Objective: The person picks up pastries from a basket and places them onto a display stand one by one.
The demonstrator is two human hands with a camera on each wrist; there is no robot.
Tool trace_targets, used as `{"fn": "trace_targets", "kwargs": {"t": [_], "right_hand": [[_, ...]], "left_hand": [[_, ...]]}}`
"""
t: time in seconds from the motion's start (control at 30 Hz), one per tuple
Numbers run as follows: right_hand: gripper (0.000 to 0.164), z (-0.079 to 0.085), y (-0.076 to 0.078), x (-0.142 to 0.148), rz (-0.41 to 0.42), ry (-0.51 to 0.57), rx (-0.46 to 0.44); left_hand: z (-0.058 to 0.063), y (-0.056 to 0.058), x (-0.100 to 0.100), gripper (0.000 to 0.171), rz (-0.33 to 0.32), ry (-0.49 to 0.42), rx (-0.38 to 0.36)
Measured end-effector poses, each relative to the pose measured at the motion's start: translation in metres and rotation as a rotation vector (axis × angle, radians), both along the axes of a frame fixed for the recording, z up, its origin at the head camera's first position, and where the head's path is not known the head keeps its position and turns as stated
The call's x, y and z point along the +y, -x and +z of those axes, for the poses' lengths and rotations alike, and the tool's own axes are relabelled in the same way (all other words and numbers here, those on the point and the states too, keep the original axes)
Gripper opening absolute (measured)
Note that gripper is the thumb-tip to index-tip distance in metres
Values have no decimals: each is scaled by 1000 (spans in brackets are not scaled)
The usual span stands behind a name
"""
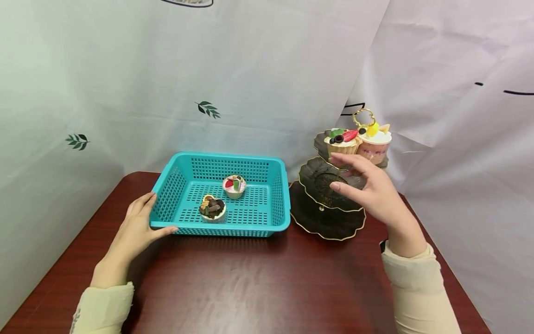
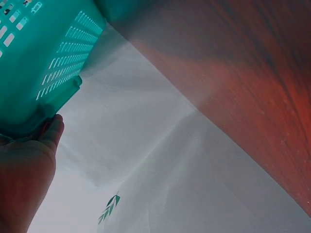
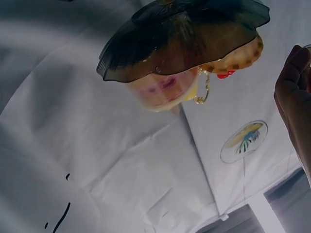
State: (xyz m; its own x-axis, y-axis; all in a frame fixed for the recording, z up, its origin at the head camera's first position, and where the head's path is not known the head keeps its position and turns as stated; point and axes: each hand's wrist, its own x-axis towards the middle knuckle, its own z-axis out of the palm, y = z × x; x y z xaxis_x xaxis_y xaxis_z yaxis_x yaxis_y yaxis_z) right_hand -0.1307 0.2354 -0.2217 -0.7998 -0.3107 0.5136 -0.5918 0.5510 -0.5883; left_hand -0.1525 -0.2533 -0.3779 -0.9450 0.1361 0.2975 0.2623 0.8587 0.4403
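Observation:
My left hand [image 1: 134, 228] rests at the near left corner of a turquoise plastic basket [image 1: 278, 195]. Its fingers lie along the left side and its thumb reaches over the front edge; the left wrist view shows the fingertips right at the basket rim [image 2: 63, 99]. Inside the basket stand a chocolate-topped cupcake [image 1: 213, 209] and a pale, fruit-topped cupcake [image 1: 234, 187]. On the right, my right hand [image 1: 375, 188] is raised before a dark tiered cake stand [image 1: 327, 225], thumb and fingers apart with nothing between them. Just above its fingers sits a berry-topped cupcake [image 1: 343, 144] on the top tier.
Beside that cupcake stands a pink layered cup cake [image 1: 374, 146] with yellow fruit, near the stand's gold ring handle [image 1: 364, 117]. Basket and stand are side by side on a dark red table [image 1: 250, 283]. White cloth [image 1: 258, 83] hangs behind and along both sides.

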Motion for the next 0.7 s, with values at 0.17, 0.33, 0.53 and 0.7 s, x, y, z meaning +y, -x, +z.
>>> {"fn": "trace_targets", "kwargs": {"t": [0.17, 0.33, 0.53, 0.7], "right_hand": [[53, -10, -1, -9, 28, -38, -29], [52, -19, 0, -19, 55, -71, -54], [53, -27, 0, -31, 90, -85, -78], [51, -35, 4, -41, 120, -92, -118]], "left_hand": [[0, -1, 1, 111, -1, 4, 8], [1, -1, 2, 110, 0, 1, 6], [1, -2, 2, 110, -4, 0, 6], [1, -2, 1, 110, -2, 0, 9]]}}
